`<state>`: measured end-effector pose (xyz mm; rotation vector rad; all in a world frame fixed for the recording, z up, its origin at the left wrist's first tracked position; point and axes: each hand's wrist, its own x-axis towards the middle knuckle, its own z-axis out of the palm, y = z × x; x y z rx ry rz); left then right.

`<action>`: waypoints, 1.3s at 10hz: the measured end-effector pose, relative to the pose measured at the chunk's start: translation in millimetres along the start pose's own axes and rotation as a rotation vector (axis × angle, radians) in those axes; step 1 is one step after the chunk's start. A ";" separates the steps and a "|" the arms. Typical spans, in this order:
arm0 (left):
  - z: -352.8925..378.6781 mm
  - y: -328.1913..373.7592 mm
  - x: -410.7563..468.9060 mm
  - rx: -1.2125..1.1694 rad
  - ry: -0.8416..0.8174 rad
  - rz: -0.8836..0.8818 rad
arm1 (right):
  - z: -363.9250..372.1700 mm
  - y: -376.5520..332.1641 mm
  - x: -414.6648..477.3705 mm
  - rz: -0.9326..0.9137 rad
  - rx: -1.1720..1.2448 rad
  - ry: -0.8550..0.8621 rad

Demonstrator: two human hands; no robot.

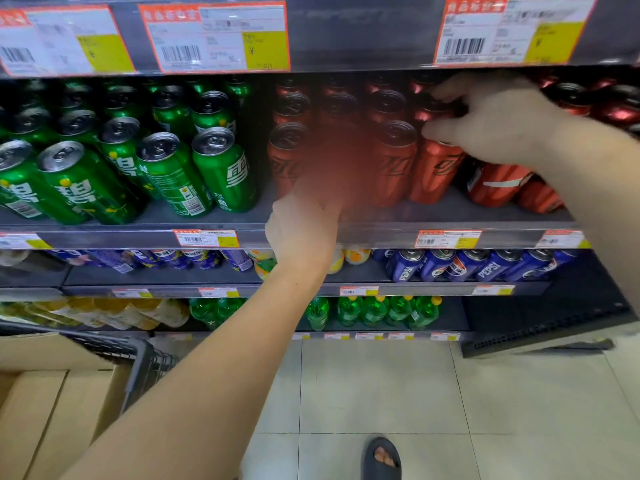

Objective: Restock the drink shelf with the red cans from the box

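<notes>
Two hands are at the shelf [377, 237]. The left hand [301, 233] grips a blurry red can [337, 164] right above it. The right hand [495, 123] curls round the top of a second can [434, 174] below it.

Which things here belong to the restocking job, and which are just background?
Job: left hand holding a blurred red can; right hand at the shelved red cans; cardboard box; shelf.
Background: green cans; blue Pepsi cans; green bottles; price labels; cart.
</notes>
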<state>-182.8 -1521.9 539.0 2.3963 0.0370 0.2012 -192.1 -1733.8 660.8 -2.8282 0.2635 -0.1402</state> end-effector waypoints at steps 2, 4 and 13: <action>6.0 -2.3 -0.1 -0.006 0.005 -0.016 | 3.1 3.6 -2.5 -0.005 -0.203 -0.118; 6.9 -2.3 -1.7 -0.016 0.025 -0.017 | 5.2 12.5 0.3 0.002 -0.172 -0.074; -27.8 -5.3 -33.3 0.169 -0.047 0.354 | 29.5 -5.3 -59.1 0.080 0.019 0.275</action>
